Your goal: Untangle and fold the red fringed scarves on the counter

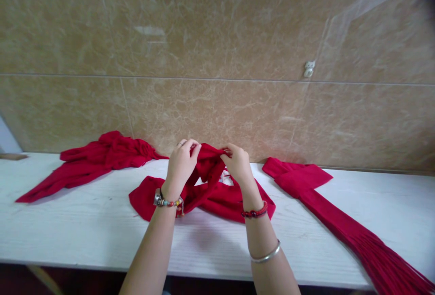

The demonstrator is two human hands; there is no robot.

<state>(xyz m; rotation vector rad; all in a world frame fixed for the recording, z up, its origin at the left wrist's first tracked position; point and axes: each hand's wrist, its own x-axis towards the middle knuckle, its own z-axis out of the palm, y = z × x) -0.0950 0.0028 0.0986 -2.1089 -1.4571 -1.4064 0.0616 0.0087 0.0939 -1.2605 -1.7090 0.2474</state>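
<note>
Hanging from two pinched grips, the middle red cloth (pixel 224 202) has its upper fold raised between the fingertips, while its lower parts spread on the white wood-grain tabletop (pixel 84 231). Behind the raised fold, a small pale patch (pixel 225 177) with red marks shows; whether it is a label is too small to tell. The left hand (pixel 180 166) grips the fold's left end, thumb and fingers closed on it; the right hand (pixel 239 162) pinches the right end likewise, the fabric stretching between them. A ring (pixel 179 144) and multicoloured beaded bracelet (pixel 168 202) adorn the left, a red beaded bracelet (pixel 254 212) and silver bangle (pixel 267 255) the right. Leftward lies a crumpled red cloth (pixel 105 152); rightward, a folded red fringed scarf (pixel 326 213). Behind, the brown marble-patterned wall (pixel 217 36) bears a small cat-shaped figure (pixel 309 69).
</note>
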